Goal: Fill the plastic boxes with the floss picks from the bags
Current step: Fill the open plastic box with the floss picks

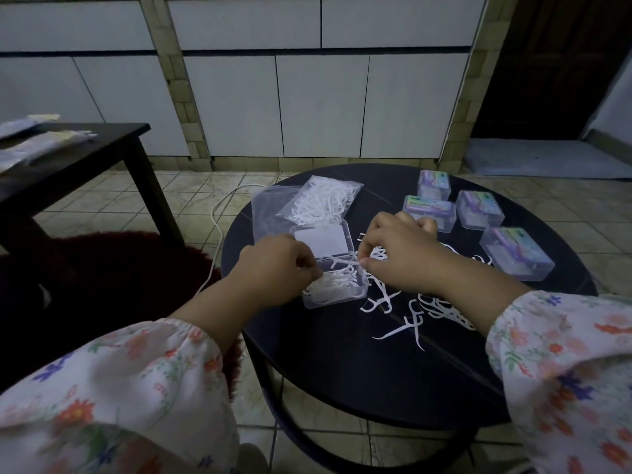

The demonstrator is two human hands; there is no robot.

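The open box (pixel 333 268) sits mid-worktop (pixel 342 354). Behind it lies a bag of floss picks (pixel 319 200) (partly on an emptied bag (pixel 270 206)); loose picks (pixel 410 309) spread to its right, and four closed boxes (pixel 478 217) stand farther right and behind.

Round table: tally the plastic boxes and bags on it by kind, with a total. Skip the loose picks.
Closed boxes with coloured labels: 4, first at
Open box, partly filled with picks: 1
Bag of picks: 1
Empty-looking bag: 1
Total: 7
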